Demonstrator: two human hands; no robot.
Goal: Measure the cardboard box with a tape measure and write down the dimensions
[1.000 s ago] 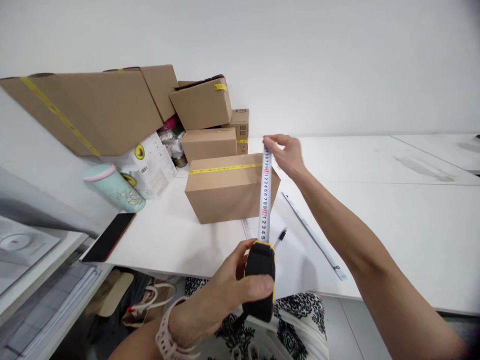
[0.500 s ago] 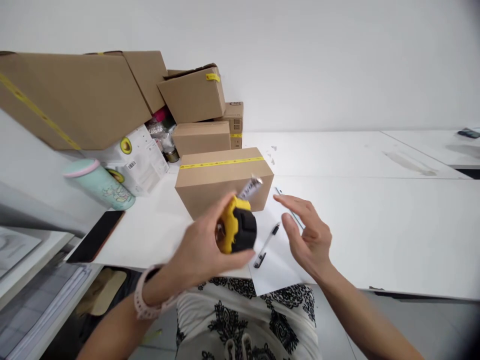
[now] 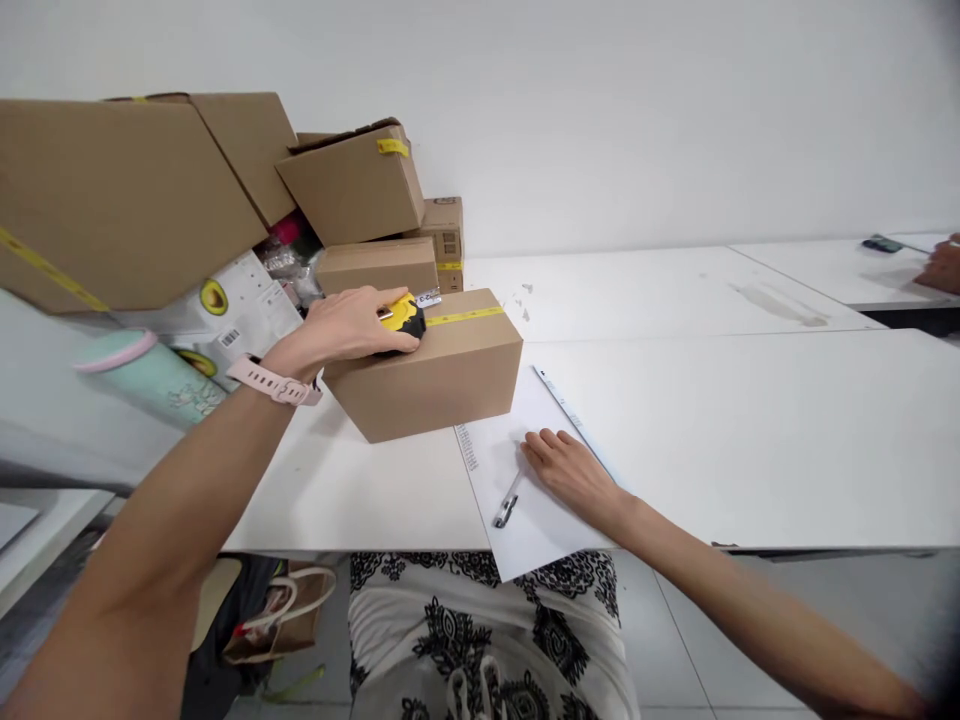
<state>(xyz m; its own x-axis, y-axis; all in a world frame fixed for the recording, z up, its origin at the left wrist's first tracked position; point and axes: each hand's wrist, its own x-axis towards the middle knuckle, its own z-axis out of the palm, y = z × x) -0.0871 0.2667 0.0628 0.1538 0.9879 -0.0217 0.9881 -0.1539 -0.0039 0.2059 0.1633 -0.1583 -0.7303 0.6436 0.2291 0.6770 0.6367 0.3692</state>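
My left hand (image 3: 349, 325), wearing a pink watch band, is wrapped round a yellow and black tape measure (image 3: 407, 318) on top of a cardboard box (image 3: 442, 380). A short piece of its metal blade sticks out beside the yellow tape strip on the box. Over a white sheet of paper (image 3: 525, 545), my right hand (image 3: 566, 475) has its fingers curled closed on the far end of a clear pen (image 3: 508, 508); the fingertips are partly hidden. A light-blue ruler (image 3: 574, 420) lies along the paper's right side.
Several cardboard boxes (image 3: 352, 190) are stacked at the back left. Beside them stand a white box with avocado pictures (image 3: 240, 310) and a mint tumbler (image 3: 150, 370). At the far right another person's hand (image 3: 941, 265) is near a dark phone-like object (image 3: 881, 244).
My left hand has carried the tape measure up and left onto the box top. My right hand has lowered from above the paper to the pen, its fingers closing.
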